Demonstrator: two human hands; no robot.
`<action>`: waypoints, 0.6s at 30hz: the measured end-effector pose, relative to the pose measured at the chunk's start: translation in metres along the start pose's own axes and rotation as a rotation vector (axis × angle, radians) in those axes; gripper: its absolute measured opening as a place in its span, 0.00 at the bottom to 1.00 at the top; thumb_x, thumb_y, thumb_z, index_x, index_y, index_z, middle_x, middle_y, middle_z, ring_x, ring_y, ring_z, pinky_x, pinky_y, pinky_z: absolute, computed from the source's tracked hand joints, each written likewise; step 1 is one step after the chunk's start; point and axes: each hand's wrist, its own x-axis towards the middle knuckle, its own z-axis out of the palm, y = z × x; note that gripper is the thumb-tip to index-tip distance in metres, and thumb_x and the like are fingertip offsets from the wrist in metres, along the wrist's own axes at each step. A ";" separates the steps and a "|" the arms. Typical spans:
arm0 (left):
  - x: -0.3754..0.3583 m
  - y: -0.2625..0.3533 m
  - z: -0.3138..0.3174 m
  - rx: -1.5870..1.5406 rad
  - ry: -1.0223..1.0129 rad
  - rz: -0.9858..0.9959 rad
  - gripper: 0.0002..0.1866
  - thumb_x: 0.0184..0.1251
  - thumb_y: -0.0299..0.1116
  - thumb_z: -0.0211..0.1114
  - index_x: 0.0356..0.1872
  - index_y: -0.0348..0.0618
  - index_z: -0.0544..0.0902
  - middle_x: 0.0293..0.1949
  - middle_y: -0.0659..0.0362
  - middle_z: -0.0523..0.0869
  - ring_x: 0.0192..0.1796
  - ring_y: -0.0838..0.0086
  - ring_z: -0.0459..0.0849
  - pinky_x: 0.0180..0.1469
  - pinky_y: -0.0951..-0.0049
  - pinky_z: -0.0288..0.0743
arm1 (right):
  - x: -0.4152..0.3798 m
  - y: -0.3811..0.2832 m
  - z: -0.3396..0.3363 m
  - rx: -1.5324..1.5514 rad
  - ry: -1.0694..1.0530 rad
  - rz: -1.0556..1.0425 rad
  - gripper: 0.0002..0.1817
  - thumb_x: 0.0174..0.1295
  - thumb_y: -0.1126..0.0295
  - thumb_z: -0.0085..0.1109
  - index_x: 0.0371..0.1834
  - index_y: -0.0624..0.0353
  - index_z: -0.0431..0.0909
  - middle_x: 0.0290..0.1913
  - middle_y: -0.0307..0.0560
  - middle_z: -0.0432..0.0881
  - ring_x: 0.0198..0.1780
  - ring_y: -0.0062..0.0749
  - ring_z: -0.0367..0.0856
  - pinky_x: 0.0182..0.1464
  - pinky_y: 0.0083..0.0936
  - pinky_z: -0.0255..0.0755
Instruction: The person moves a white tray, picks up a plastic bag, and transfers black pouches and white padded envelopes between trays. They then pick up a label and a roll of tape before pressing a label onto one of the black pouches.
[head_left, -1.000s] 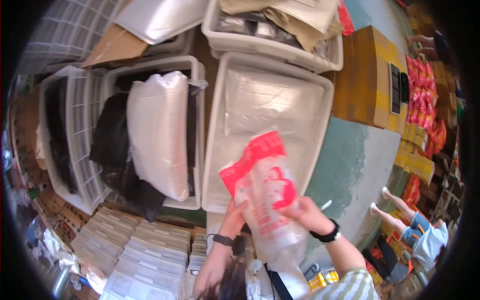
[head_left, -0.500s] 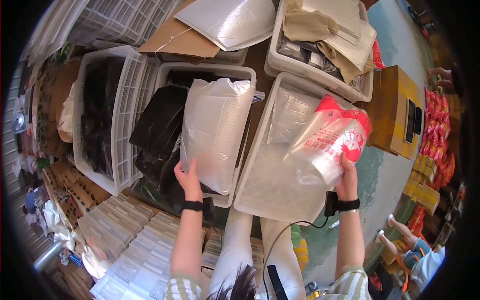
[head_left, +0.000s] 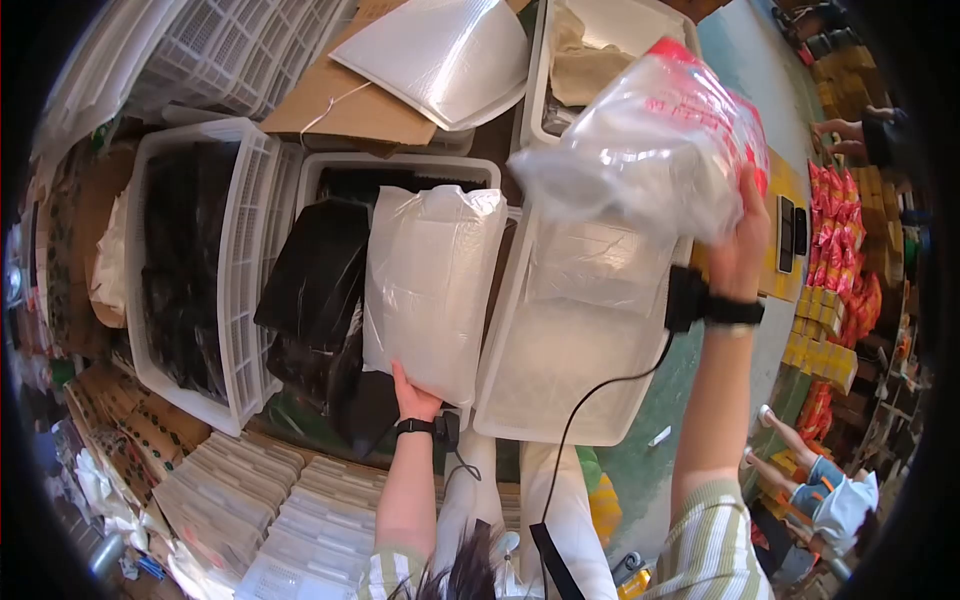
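My right hand is closed on the right edge of a clear plastic bag with red printing. The bag is raised over the right-hand crates and blurred by motion. At the lower edge of a plump white bubble-mailer pack, my left hand grips with a finger or thumb showing on the front and the rest partly hidden. That pack lies on a white crate, beside black plastic packs. Under the raised bag stands an open white crate with clear or whitish plastic packs inside.
To the left a white crate holds black packs. White mailers lie on cardboard at the back. Stacked clear plastic trays are near my legs. A phone-like device rests on a box at right. Another person is farther right.
My right hand has lifted the red-printed bag up and away from the right crate. My left hand has moved from beside the white pack onto its lower edge.
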 end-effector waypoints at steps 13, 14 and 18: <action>-0.004 0.073 0.027 1.525 0.409 0.953 0.18 0.63 0.38 0.64 0.48 0.35 0.75 0.47 0.51 0.76 0.47 0.63 0.76 0.51 0.67 0.70 | -0.113 0.292 -0.033 -0.934 -0.032 0.486 0.52 0.43 0.52 0.75 0.64 0.73 0.56 0.56 0.65 0.73 0.56 0.45 0.75 0.56 0.32 0.70; 0.006 0.079 0.038 1.505 0.341 0.962 0.18 0.64 0.38 0.63 0.47 0.34 0.77 0.46 0.50 0.77 0.46 0.62 0.77 0.51 0.67 0.70 | -0.122 0.307 -0.028 -0.951 -0.011 0.266 0.52 0.40 0.54 0.76 0.64 0.72 0.56 0.56 0.65 0.72 0.56 0.47 0.73 0.57 0.33 0.69; 0.052 0.101 0.070 1.646 0.353 0.917 0.21 0.69 0.46 0.53 0.46 0.37 0.80 0.43 0.45 0.83 0.47 0.55 0.81 0.49 0.62 0.72 | -0.123 0.327 -0.033 -0.873 0.112 0.288 0.49 0.38 0.61 0.78 0.60 0.72 0.59 0.58 0.61 0.69 0.60 0.41 0.70 0.61 0.30 0.65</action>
